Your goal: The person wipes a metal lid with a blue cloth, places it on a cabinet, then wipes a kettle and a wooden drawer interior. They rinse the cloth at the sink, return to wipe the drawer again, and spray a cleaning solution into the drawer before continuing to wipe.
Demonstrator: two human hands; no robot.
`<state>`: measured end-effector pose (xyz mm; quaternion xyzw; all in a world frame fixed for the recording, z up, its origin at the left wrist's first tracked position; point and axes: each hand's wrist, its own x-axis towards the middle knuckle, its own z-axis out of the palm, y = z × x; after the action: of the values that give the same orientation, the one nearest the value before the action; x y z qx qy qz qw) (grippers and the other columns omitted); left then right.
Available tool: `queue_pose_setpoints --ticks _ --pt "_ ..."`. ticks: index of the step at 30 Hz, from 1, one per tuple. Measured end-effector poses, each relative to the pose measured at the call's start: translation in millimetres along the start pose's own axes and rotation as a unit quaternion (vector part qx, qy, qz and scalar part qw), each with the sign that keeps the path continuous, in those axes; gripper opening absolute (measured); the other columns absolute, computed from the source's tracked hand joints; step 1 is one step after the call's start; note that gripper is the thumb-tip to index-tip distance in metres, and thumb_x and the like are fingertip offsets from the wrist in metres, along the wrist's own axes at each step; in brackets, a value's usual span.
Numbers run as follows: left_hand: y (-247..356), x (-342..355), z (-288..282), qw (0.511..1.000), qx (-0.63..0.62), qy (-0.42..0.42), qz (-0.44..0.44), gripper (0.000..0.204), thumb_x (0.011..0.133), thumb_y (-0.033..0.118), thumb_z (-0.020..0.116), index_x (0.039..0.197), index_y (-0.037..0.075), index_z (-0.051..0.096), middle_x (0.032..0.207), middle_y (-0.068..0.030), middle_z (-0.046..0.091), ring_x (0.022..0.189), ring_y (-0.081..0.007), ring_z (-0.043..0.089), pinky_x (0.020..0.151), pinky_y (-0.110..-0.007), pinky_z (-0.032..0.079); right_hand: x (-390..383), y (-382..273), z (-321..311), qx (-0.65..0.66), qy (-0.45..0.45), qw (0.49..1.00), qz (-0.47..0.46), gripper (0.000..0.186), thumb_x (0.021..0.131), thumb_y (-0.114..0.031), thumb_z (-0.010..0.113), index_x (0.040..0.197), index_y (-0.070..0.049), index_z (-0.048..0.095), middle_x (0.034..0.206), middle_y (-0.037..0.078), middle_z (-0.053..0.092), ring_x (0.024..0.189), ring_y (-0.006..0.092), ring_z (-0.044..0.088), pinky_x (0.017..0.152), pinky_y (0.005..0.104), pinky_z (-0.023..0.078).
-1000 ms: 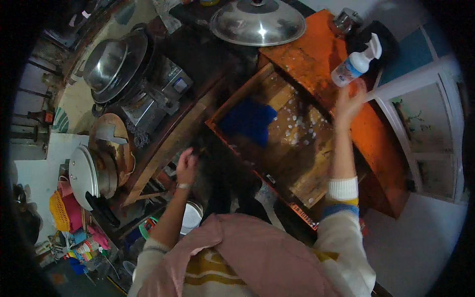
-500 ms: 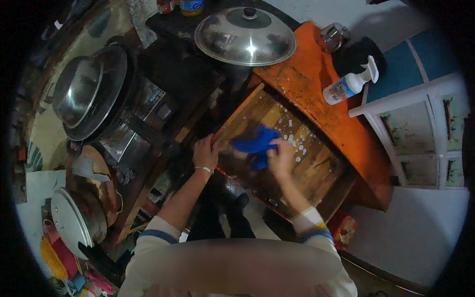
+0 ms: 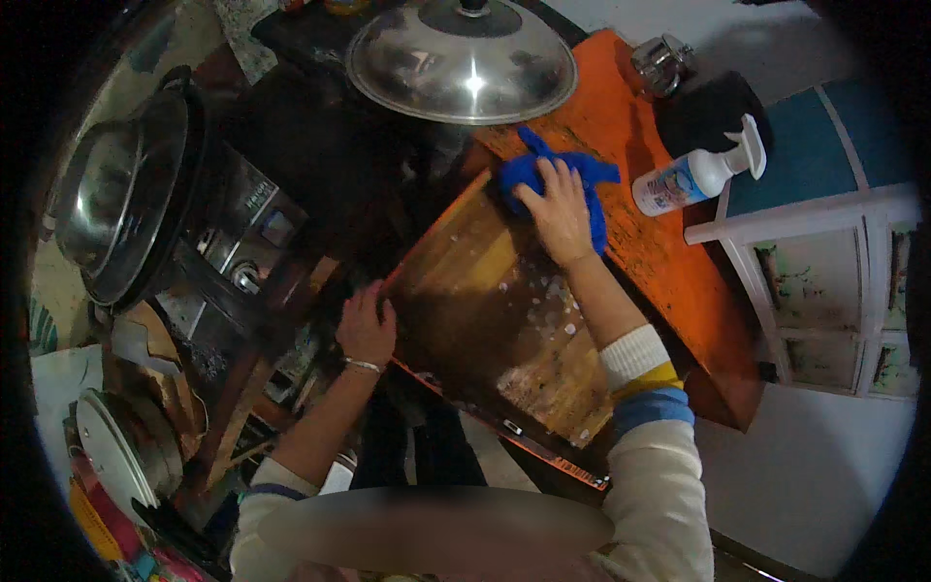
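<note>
In the head view, the right hand [image 3: 561,209] lay flat, fingers spread, pressing a crumpled blue cloth [image 3: 562,179] at the wooden board's [image 3: 495,310] far corner beside the orange worktop [image 3: 669,262]. The board's long axis ran from there toward the person's lower right. The left hand [image 3: 366,328] gripped its near-left edge.

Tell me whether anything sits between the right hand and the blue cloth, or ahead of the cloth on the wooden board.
Nothing sits between them: the right hand lies flat on the blue cloth, pressing it to the far end of the wooden board. The wet, speckled board surface is bare; the left hand grips its near-left edge. The spray bottle stands aside on the orange table.
</note>
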<state>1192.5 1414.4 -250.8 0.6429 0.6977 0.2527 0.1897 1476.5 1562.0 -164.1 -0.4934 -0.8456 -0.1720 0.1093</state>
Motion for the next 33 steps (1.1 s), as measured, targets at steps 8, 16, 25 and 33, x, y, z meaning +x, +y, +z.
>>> queue_pose_setpoints --ticks 8,16,25,33 --pt "1.5 -1.4 2.0 0.997 0.011 0.066 0.040 0.032 0.082 0.018 0.060 0.113 0.010 0.057 0.099 -0.0108 0.063 0.089 -0.0319 0.059 0.074 -0.043 0.048 0.9 11.9 -8.4 0.093 0.092 0.991 -0.031 0.024 0.077 -0.012 0.056 0.101 -0.017 0.057 0.118 0.011 0.052 0.108 0.0324 0.049 0.092 0.0441 0.042" --pt "7.4 2.6 -6.9 0.999 -0.014 0.046 0.016 0.031 0.082 0.018 0.059 0.111 0.008 0.057 0.097 -0.0113 0.062 0.087 -0.0325 0.058 0.074 -0.042 0.048 -217.7 94.7 -95.9 -0.007 -0.066 0.994 0.085 0.023 0.072 -0.012 0.060 0.095 -0.015 0.057 0.110 0.013 0.051 0.104 0.0346 0.048 0.091 0.0458 0.037" --pt "2.1 -1.1 -2.5 0.997 0.018 0.062 0.046 0.033 0.082 0.017 0.059 0.113 0.008 0.054 0.097 -0.0125 0.062 0.088 -0.0344 0.058 0.076 -0.044 0.047 61.1 -25.4 27.5 -0.055 0.094 0.993 -0.035 0.020 0.076 -0.015 0.056 0.096 -0.017 0.055 0.115 0.011 0.049 0.107 0.0285 0.047 0.086 0.0488 0.041" --pt "-13.1 3.3 -6.1 0.998 -0.051 -0.040 -0.027 0.033 0.084 0.022 0.060 0.113 0.007 0.058 0.106 -0.0151 0.062 0.094 -0.0325 0.060 0.078 -0.041 0.048 -82.4 34.4 -33.6 0.007 0.050 0.998 0.027 0.021 0.074 -0.011 0.057 0.092 -0.022 0.060 0.112 0.009 0.053 0.105 0.0314 0.051 0.085 0.0429 0.040"
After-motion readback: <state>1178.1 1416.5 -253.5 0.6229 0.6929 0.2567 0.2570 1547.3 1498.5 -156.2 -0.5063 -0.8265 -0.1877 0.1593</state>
